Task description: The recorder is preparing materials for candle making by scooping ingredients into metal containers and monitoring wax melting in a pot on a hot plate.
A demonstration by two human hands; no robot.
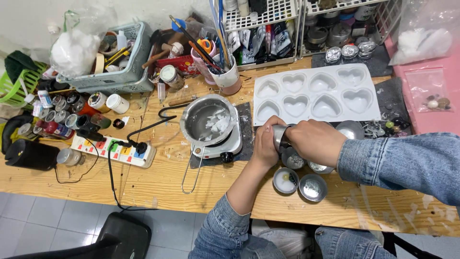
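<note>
Tin point(280, 136), small and silvery, sits mid-bench between both hands, just below the white heart mould point(316, 93) — that's the centre of the action. Sweeping from the left: a green basket point(19, 81), a cluster of little paint jars point(62, 112), a grey basket point(124, 72) stuffed with tape and tools, then a power strip point(115, 149) with a black plug in it. Next along, a steel pot point(208, 120) holding pale wax flakes rests on a small white hotplate point(227, 144), its wire handle trailing toward the bench edge. Now the hands: left hand point(266, 144) pressed against the tin's near side, fingers curled round it; right hand point(316, 141) clamped over the top, grip clenched on the tin, denim sleeve behind. Below them, more round tins point(299, 184), one with a pale fill, the others shiny and bare. Further right, a pink surface with a bag of small beads point(433, 100). By the look of it, the step in hand is preparing or opening this one tin; next would call for a steady hold, keeping it level above its neighbours, elbows clear of the hotplate.
</note>
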